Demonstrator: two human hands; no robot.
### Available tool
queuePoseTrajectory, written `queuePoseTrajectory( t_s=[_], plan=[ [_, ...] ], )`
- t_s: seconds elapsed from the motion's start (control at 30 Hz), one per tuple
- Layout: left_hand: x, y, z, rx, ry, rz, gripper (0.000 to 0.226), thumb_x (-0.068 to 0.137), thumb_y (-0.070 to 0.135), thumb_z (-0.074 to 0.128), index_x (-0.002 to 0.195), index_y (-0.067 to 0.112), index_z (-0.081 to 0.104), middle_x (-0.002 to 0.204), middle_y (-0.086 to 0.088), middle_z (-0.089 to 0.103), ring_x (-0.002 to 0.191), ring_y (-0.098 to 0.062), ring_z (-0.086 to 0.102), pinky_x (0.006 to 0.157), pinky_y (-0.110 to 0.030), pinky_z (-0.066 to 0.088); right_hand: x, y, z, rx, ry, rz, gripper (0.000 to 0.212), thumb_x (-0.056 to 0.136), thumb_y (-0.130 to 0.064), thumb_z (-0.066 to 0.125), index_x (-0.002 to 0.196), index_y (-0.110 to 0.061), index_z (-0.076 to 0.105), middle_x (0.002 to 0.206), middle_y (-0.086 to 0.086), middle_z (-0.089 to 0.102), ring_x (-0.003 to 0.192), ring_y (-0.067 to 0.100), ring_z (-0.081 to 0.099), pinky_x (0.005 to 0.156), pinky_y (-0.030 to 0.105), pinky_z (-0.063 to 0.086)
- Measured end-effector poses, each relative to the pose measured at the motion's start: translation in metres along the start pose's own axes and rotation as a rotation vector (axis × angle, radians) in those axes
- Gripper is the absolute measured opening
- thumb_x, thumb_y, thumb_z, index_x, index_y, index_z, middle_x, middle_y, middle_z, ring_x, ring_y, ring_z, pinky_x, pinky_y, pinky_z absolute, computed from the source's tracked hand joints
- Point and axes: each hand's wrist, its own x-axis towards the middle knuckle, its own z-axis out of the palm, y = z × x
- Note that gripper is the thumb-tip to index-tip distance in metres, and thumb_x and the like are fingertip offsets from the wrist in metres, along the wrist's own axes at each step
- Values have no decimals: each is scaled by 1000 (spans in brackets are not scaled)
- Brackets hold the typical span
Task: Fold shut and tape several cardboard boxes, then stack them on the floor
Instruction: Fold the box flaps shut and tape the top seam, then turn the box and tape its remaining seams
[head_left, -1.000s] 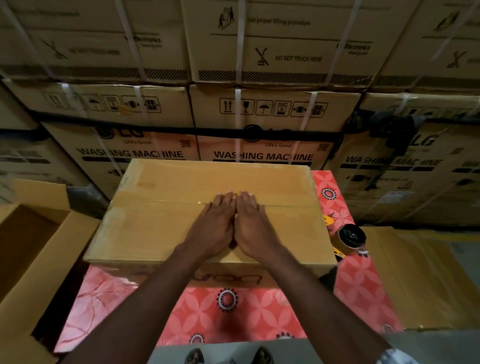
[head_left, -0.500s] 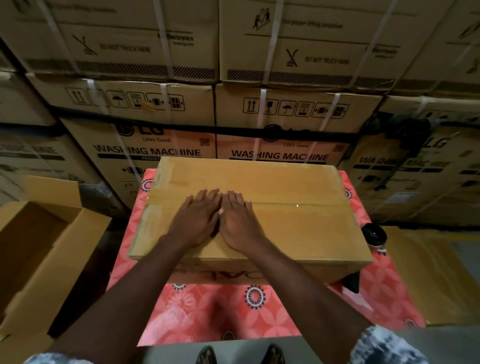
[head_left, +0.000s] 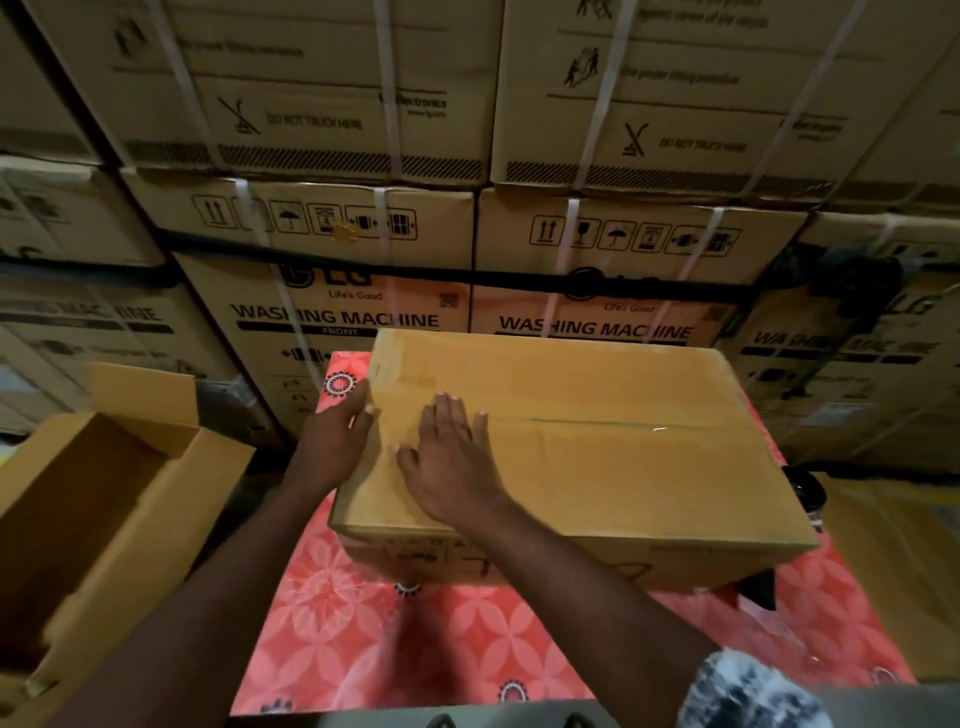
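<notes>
Right hand (head_left: 449, 460) lies flat, palm down, on top of the closed box (head_left: 597, 457). Its fingers are straight and slightly spread, pointing away from the person, with the fingertips at the taped seam (head_left: 597, 423). The hand sits on the left part of the top face.

Left hand (head_left: 337, 436) is at the box's left end. Its fingers are fairly straight and lie against the top edge of that end, and the thumb rests on the top face. It isn't gripping anything. The two hands are near each other but not touching.

The box's flaps are folded down and clear tape runs along the centre seam. Its long axis runs left to right across the person, with the right end swung slightly nearer. The seam follows the same line, and there is a glint of tape toward the right end. Dark print on the near side face is blurred and unreadable.

The box rests on the desk (head_left: 415, 639), which is covered in a red floral cloth.

- **Left of the box:** an open empty carton (head_left: 119, 499), flaps up, lower than the desk top.
- **Just beyond the box's right end:** a dark tape roll (head_left: 805, 488), partly hidden.
- **Further right of the box:** flat cardboard (head_left: 893, 551).
- **Behind the box:** a wall of strapped washing machine cartons (head_left: 337, 319), stacked high.
- **Near right of the box:** a patterned sleeve (head_left: 748, 696) on the right arm, at the frame bottom.
</notes>
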Motion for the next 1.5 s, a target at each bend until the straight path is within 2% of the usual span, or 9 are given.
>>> queuePoseTrajectory(
  t_s=[0.17, 0.33, 0.53, 0.7, 0.8, 1.0, 1.27, 1.4, 1.5],
  plan=[
    [2, 3, -3, -313, 85, -187, 37, 102, 24, 55, 135, 11, 64, 136, -12, 63, 127, -29, 57, 103, -37, 43, 14, 5, -6, 43, 53, 259, 80, 104, -49, 31, 159, 4, 8, 167, 26, -2, 155, 40, -4, 122, 61, -1],
    [15, -4, 6, -543, -35, -251, 39, 91, 36, 54, 117, 14, 73, 117, -10, 73, 107, -27, 66, 95, -39, 50, 4, -55, 9, 88, 47, -56, 73, 104, -41, 35, 158, 3, 13, 167, 25, 5, 155, 39, 1, 124, 56, 2],
    [80, -16, 6, -380, -60, -251, 63, 87, 56, 37, 128, 18, 66, 128, -11, 67, 115, -30, 61, 102, -45, 47, 2, -80, 22, 105, 95, 39, 101, 91, -57, 51, 158, 5, 7, 166, 28, -1, 154, 41, -5, 123, 59, 0],
    [107, 21, 0, -363, -33, -103, 39, 100, 24, 61, 137, 11, 59, 131, -7, 64, 118, -24, 60, 87, -27, 39, 3, -77, 23, 28, 88, 15, 102, 87, -53, 60, 157, 5, 12, 165, 29, 5, 154, 44, 1, 123, 58, 1],
    [107, 11, 7, -549, -38, -131, 40, 100, 15, 60, 140, 12, 55, 129, 3, 59, 115, -13, 56, 94, -28, 44, 2, -77, 20, 44, 59, 7, 99, 90, -50, 59, 158, 3, 10, 166, 29, 0, 154, 43, -4, 124, 58, -1],
    [92, -12, 13, -709, 77, -164, 33, 99, 13, 61, 131, 20, 61, 123, -1, 66, 112, -19, 63, 92, -33, 50, -13, -75, 24, 80, 46, -81, 95, 88, -42, 57, 160, -4, 8, 169, 16, -2, 155, 39, -8, 124, 56, -3],
    [41, -44, 6, -907, 328, -386, 49, 97, 16, 64, 143, 25, 50, 135, 0, 58, 120, -19, 57, 97, -38, 49, -38, -44, 22, 57, 47, -363, 83, 88, -33, 58, 158, -8, 20, 167, 11, 18, 154, 30, 12, 126, 51, 6],
    [6, -55, 16, -942, 314, -403, 31, 90, 26, 65, 120, 29, 63, 119, -9, 67, 115, -38, 62, 96, -51, 50, -57, 3, 17, 143, 21, -438, 77, 88, -27, 61, 157, -15, 28, 167, 2, 22, 155, 23, 14, 126, 48, 6],
    [-35, -34, 30, -906, 338, -378, 20, 96, 19, 59, 117, 19, 57, 111, -12, 63, 110, -37, 60, 83, -40, 48, -82, 46, 11, 163, -21, -494, 74, 93, -30, 59, 158, -19, 27, 168, -1, 22, 156, 19, 13, 126, 47, 5]
  ],
)
